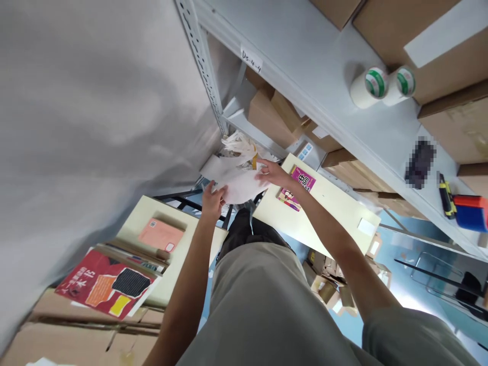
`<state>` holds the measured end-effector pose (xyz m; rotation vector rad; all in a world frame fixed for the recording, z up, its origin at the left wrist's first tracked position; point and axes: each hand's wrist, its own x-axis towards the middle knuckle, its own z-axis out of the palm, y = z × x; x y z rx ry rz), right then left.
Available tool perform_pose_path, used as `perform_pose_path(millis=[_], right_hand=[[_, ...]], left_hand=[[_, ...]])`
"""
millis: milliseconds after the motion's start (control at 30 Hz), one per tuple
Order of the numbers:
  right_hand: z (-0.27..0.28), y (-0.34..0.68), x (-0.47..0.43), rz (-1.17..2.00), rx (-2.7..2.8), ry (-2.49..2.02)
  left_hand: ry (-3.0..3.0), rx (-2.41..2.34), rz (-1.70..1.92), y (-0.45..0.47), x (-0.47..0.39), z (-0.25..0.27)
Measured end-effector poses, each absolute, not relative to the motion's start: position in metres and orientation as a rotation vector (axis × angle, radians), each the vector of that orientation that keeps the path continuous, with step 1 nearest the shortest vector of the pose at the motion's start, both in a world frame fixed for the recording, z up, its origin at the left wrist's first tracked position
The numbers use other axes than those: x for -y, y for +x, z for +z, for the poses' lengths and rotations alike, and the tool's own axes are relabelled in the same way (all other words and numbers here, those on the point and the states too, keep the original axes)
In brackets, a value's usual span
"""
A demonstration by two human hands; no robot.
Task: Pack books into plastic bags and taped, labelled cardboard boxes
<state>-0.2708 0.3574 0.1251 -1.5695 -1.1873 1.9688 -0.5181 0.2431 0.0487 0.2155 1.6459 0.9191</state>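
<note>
head view: a pale grey wall (99, 91) fills the upper left, while metal shelving (316, 96) runs across the upper right, loaded with cardboard boxes (404, 30). lower down, a right tabletop (339, 206) and a left tabletop (196, 244), both cream, stand apart on either side of the person's legs. a red book (84, 277) tops a stack at the left tabletop's near end. the white sheet (244, 187) is in the middle, above the gap between the tabletops, just in front of a crumpled paper pile (238, 144). a pink booklet (162, 234) lies on the left tabletop and a purple book (307, 180) on the right one. the left hand (213, 201) pinches the sheet's left edge; the right hand (272, 174) grasps its right end. smallest are two tape rolls (362, 92) and a yellow-and-black cutter (446, 195), both on the shelving.
</note>
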Motion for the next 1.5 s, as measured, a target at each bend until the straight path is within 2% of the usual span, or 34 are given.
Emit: perform_pose_path(millis=[133,333,567,800,933,1033,1233,1500], right_hand=[[0.167,-0.252,-0.356,1.863,1.39,-1.465],[0.225,-0.222,-0.359,1.773,1.5,-1.33],[0.254,-0.147,-0.328,1.644,1.553,-1.162],[0.252,-0.029,-0.265,1.607,1.538,-1.099],[0.258,0.041,-0.236,1.773,1.667,-1.054],[0.266,0.082,-0.213,1.757,1.704,-1.159],[0.272,0.117,-0.188,1.456,1.809,-1.302],[0.319,0.174,-0.184,1.155,1.867,-1.111]], left_hand=[[0.108,-1.571,0.972,-0.508,-0.23,0.08],[0.246,-1.436,1.058,-0.482,-0.198,0.141],[0.293,-1.522,1.158,-0.419,-0.161,0.193],[0.441,-1.585,1.178,-0.321,-0.131,0.201],[0.334,-1.584,1.159,-0.27,-0.113,0.189],[0.185,-1.597,1.155,-0.239,-0.104,0.18],[0.119,-1.658,1.147,-0.21,-0.095,0.188],[0.523,-1.699,1.169,-0.196,-0.08,0.253]])
